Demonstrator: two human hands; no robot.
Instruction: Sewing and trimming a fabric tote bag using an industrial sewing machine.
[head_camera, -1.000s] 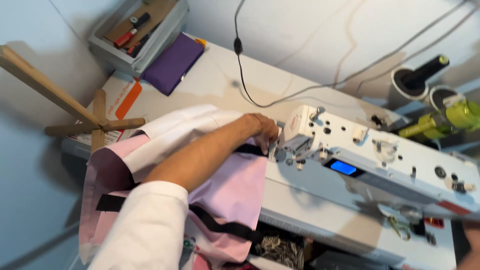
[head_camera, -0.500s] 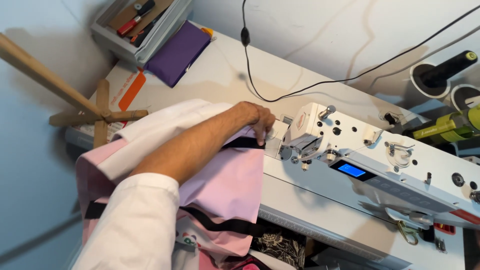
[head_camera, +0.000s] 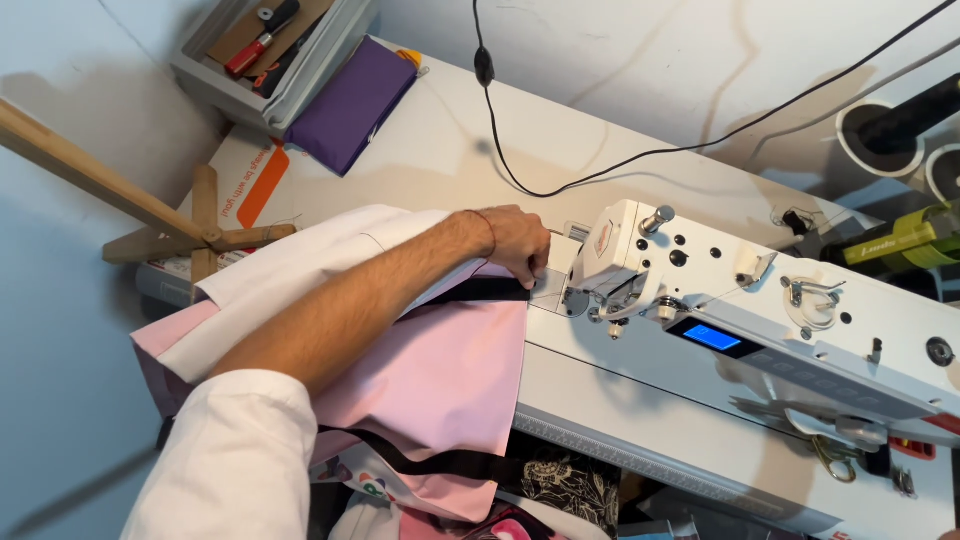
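My left hand (head_camera: 515, 243) sits at the centre of the frame, fingers curled narrow and pressed down on the edge of the pink cloth (head_camera: 440, 370), right where its black strap (head_camera: 490, 289) meets the bed of the sewing machine (head_camera: 760, 330). I judge the fingers pinch the cloth there to keep that edge flat and lined up just left of the presser foot (head_camera: 610, 305); whether they actually grip the strap or only press on it I cannot tell. My forearm, in a white sleeve (head_camera: 235, 460), lies across the cloth from the lower left, so its weight holds the bulk of the cloth against the desk (head_camera: 560, 150) edge.

A white piece (head_camera: 300, 270) lies folded over the pink one on its upper left side, kept out of the needle's way. A second black strap (head_camera: 420, 462) runs along the lower part of the pink cloth, which hangs off the desk front.

My right hand is not in view.

In the upper left a grey tray (head_camera: 270, 60) holds tools, a purple cloth (head_camera: 350, 105) beside it. A black cable (head_camera: 600, 165) trails across the desk at the top, and a wooden stand (head_camera: 180, 225) stands at the left.
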